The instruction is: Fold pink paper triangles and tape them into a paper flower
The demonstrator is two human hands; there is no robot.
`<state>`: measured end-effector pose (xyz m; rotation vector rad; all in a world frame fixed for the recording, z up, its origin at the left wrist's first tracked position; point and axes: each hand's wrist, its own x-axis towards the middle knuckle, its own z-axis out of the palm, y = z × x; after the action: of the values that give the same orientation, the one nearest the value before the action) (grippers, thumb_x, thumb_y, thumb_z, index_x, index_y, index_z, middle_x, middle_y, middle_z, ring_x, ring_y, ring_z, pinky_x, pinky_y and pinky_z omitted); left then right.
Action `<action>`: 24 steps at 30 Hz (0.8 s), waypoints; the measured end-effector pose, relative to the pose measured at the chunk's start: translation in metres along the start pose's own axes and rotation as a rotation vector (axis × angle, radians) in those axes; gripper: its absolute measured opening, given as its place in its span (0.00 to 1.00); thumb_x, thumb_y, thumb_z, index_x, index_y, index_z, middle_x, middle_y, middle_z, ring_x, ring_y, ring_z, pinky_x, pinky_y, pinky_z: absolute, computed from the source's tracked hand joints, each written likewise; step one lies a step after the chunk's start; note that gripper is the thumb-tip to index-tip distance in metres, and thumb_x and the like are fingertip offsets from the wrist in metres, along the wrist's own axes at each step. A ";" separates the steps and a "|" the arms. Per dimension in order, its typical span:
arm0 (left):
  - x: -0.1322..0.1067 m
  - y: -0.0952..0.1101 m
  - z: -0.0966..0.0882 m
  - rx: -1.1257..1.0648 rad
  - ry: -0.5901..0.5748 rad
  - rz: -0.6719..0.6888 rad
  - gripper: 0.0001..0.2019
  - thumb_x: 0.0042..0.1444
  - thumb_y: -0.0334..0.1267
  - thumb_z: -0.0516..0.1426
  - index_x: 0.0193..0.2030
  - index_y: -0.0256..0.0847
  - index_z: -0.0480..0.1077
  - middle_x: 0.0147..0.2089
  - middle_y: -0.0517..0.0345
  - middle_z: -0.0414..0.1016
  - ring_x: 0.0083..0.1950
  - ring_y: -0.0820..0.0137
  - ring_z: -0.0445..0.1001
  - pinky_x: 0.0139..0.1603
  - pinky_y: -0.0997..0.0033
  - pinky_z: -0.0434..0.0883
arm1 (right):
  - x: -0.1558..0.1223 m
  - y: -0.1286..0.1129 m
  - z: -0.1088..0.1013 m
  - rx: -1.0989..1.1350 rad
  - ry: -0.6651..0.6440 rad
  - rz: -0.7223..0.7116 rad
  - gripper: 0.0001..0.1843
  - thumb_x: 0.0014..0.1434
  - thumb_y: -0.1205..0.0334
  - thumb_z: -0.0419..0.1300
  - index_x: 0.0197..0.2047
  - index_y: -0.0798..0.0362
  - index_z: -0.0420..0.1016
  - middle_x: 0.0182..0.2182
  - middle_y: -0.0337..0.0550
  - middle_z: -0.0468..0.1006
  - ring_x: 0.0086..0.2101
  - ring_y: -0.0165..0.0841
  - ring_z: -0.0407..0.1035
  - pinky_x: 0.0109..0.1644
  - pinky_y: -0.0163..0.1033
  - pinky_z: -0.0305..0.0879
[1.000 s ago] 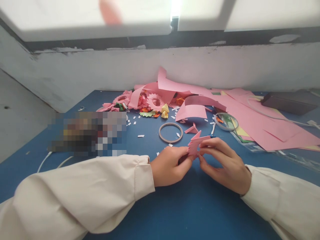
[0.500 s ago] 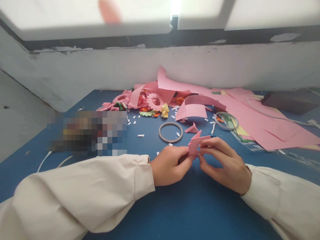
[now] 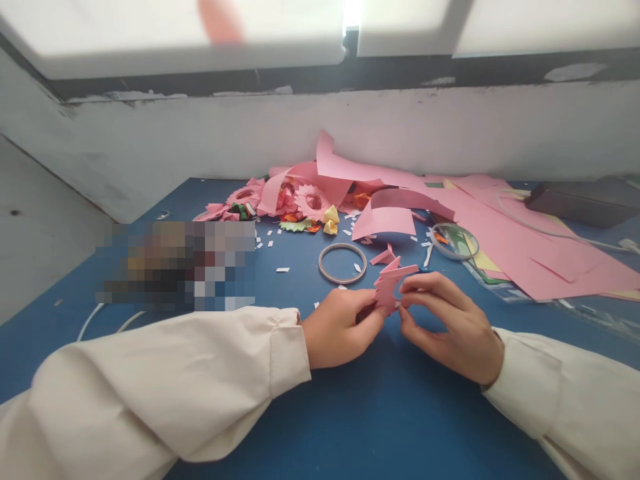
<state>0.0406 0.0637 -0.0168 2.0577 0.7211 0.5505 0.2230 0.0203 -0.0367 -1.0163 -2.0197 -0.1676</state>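
A folded pink paper piece (image 3: 387, 287) with a toothed edge is pinched between the thumb and fingers of my left hand (image 3: 337, 328). My right hand (image 3: 450, 330) is at the right side of that piece. Its thumb and fingertips come together by the paper's edge, next to a tiny white bit; what they pinch is too small to make out. Just beyond the held paper lies a small folded pink strip (image 3: 384, 256). A roll of tape (image 3: 321, 264) rests on the blue table (image 3: 360, 427), left of that strip.
Pink paper rosettes (image 3: 311, 200) and scraps are heaped at the back. Curled pink paper (image 3: 387, 223) and flat pink sheets (image 3: 540, 267) spread rightward. A second tape roll (image 3: 475, 248) and a dark box (image 3: 583, 203) sit at right. White scraps are scattered about. A blurred patch covers the left.
The folded pink paper has turned slightly in my left hand, and a gap now shows between its edge and my right index finger. The white bit at its edge is more visible.
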 end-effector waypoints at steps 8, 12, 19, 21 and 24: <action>0.002 0.001 -0.001 -0.126 -0.023 -0.093 0.14 0.61 0.37 0.47 0.25 0.36 0.62 0.21 0.63 0.65 0.22 0.78 0.63 0.26 0.79 0.61 | 0.000 0.002 0.001 0.006 -0.009 0.016 0.10 0.53 0.75 0.57 0.37 0.53 0.67 0.35 0.46 0.71 0.37 0.33 0.70 0.40 0.40 0.70; 0.002 0.000 0.000 -0.154 -0.021 -0.121 0.13 0.61 0.39 0.47 0.29 0.35 0.65 0.21 0.63 0.64 0.22 0.78 0.64 0.25 0.78 0.61 | -0.001 0.005 0.003 0.005 -0.008 0.032 0.09 0.53 0.75 0.57 0.36 0.53 0.67 0.36 0.47 0.71 0.38 0.34 0.69 0.41 0.41 0.69; 0.001 0.000 0.001 -0.180 -0.020 -0.139 0.14 0.62 0.40 0.47 0.32 0.34 0.67 0.20 0.63 0.64 0.22 0.77 0.63 0.25 0.78 0.61 | 0.000 0.004 0.002 0.005 -0.008 0.047 0.08 0.54 0.74 0.56 0.36 0.52 0.67 0.36 0.46 0.71 0.37 0.34 0.69 0.41 0.41 0.69; 0.001 0.000 0.001 -0.175 -0.020 -0.134 0.13 0.62 0.40 0.47 0.32 0.35 0.67 0.21 0.63 0.64 0.22 0.78 0.64 0.24 0.78 0.61 | 0.001 0.002 0.000 0.004 -0.017 0.054 0.08 0.53 0.73 0.57 0.36 0.52 0.67 0.36 0.47 0.71 0.38 0.35 0.69 0.42 0.42 0.69; 0.001 -0.001 0.000 -0.156 -0.017 -0.118 0.13 0.62 0.40 0.48 0.30 0.36 0.66 0.21 0.63 0.65 0.22 0.78 0.63 0.24 0.79 0.60 | 0.002 0.001 0.000 0.001 -0.028 0.065 0.08 0.53 0.71 0.58 0.38 0.53 0.68 0.37 0.48 0.70 0.39 0.37 0.68 0.42 0.44 0.69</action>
<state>0.0417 0.0648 -0.0175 1.8609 0.7603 0.5054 0.2229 0.0219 -0.0347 -1.0882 -2.0082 -0.1188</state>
